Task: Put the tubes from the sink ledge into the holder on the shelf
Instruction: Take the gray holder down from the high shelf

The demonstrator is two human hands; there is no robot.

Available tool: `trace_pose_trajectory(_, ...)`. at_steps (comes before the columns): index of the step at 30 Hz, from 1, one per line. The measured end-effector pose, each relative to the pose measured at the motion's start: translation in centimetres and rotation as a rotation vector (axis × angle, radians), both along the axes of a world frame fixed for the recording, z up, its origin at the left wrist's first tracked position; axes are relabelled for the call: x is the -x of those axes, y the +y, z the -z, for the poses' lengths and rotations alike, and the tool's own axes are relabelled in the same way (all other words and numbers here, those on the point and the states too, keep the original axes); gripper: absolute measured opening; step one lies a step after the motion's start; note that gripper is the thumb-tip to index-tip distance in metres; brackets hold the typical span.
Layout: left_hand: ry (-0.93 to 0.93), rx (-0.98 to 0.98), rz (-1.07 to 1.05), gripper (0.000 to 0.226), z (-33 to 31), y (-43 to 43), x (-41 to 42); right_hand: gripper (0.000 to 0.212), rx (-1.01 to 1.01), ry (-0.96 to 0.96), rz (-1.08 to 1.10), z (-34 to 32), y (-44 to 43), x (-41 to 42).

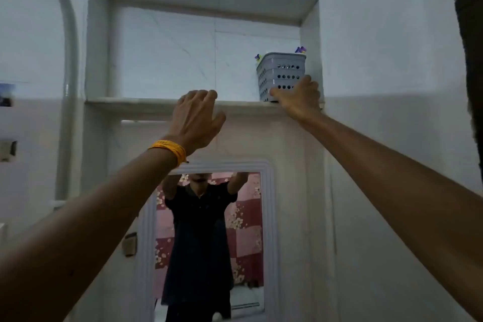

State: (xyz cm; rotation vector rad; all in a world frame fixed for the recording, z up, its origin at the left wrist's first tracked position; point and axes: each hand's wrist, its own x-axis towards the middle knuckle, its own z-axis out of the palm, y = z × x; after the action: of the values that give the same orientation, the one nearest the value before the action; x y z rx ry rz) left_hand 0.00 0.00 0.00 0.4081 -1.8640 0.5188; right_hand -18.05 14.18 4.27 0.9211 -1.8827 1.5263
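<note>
Up on the shelf, these are the facts we can read.

Holder: a pale grey plastic basket (283, 76) with rows of round holes in its walls, tapering toward its base, standing at the right end of the shelf (136, 102) against the niche's right wall.
Contents: purple and yellow tips show above the rim at the back right corner (300, 49) and at the left corner (258, 57); we cannot tell what they belong to.
Right hand: our right hand (298, 97) is closed around the holder's lower front corner, thumb across the front wall.
Left hand: our left hand (196, 115) is spread wide and holds nothing, fingertips at the shelf's front lip; a yellow band (170, 150) circles the wrist.
Open room: left of the holder, the shelf is bare to the niche's far side.
Edges: the shelf has a thin front lip; the niche is square-cut with a bevelled frame.
Surfaces: smooth pale tile with faint veining.
Below: a mirror (209, 243) in a ridged white frame reflects both raised arms.
Left: a curved white pipe (69, 60) runs down the wall.
</note>
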Motion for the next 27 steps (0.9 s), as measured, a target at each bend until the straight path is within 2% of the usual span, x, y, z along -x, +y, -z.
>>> trace_pose_trajectory(3,0.030,0.096,-0.022,0.054,-2.8,-2.9,2.6,0.104,0.024,-0.020,0.049,-1.9,-2.2,1.2)
trace_pose_trajectory(8,-0.110,0.051,-0.157,0.058,-4.5,-5.5,5.8,0.117,0.032,-0.072,0.115,-3.8,-5.4,3.0)
trace_pose_trajectory(14,-0.108,0.061,-0.194,0.071,-5.1,-6.5,7.0,0.129,0.137,-0.160,0.089,-4.9,-7.0,4.9)
trace_pose_trajectory(18,-0.112,0.032,-0.201,0.071,-5.1,-6.5,7.0,0.125,0.169,-0.163,0.115,-4.8,-7.3,4.8)
trace_pose_trajectory(27,-0.145,-0.072,-0.223,0.063,-4.3,-5.2,6.8,0.118,0.242,-0.176,0.013,-4.7,-4.9,2.6)
